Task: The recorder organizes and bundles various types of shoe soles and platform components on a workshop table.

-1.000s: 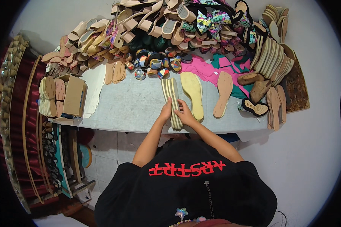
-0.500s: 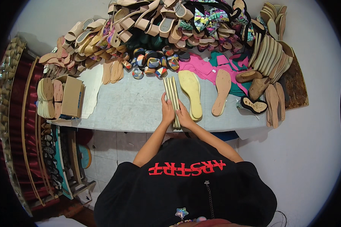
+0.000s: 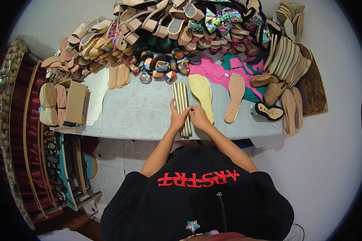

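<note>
A bundle of shoe soles (image 3: 181, 91), with pale yellow edges facing up, stands on edge near the table's front. My left hand (image 3: 178, 119) grips it from the left side, thumb toward the top and fingers wrapped round. At the bundle's right edge is my right hand (image 3: 199, 119), its fingers curled together; whether anything is between them is hidden. Just beyond that hand lies a pale yellow sole (image 3: 201, 90) flat on the table, its lower end partly covered by the hand. A tan insole (image 3: 235, 96) rests farther right.
The grey table (image 3: 132, 108) carries a cardboard box (image 3: 77, 102) and stacked insoles (image 3: 48, 100) at left. Patterned heels (image 3: 161, 66) and piled sandals (image 3: 149, 24) fill the back. Pink fabric (image 3: 211, 70), wooden shoe lasts (image 3: 274, 93) and a leaning row of soles (image 3: 287, 60) are at right.
My right hand has come off the bundle's right side and its fingers have curled in near the edge. My left hand keeps hold; the bundle has shifted very slightly left.
</note>
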`<move>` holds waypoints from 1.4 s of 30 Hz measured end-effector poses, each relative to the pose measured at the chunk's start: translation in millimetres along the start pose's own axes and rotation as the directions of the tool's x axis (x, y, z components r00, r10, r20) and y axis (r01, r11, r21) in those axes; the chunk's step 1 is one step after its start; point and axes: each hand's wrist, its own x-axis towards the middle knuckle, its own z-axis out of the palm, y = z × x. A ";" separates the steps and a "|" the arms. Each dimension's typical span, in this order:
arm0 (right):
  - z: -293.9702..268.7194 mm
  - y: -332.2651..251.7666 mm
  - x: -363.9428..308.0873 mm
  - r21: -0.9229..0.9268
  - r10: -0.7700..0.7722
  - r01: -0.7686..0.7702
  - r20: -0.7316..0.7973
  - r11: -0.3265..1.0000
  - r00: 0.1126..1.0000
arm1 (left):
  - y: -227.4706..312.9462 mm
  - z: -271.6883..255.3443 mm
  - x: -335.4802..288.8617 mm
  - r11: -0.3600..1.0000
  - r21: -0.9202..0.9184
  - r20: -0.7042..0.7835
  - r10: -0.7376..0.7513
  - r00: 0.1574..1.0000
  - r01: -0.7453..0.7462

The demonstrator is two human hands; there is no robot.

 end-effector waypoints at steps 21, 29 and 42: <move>-49.0 -4.0 75.1 0.185 0.186 -0.143 -0.240 0.972 0.953 | -1.6 2.9 0.2 1.000 -0.004 -0.025 0.013 1.000 -0.013; -44.6 -8.9 58.9 -0.004 -0.291 0.291 0.010 0.957 0.957 | -7.7 6.7 2.2 0.997 -0.039 -0.043 0.065 0.997 -0.066; -43.5 -12.8 67.1 -0.244 -0.446 0.433 0.000 0.868 0.895 | -11.6 5.2 5.2 0.995 -0.049 -0.042 0.084 0.996 -0.086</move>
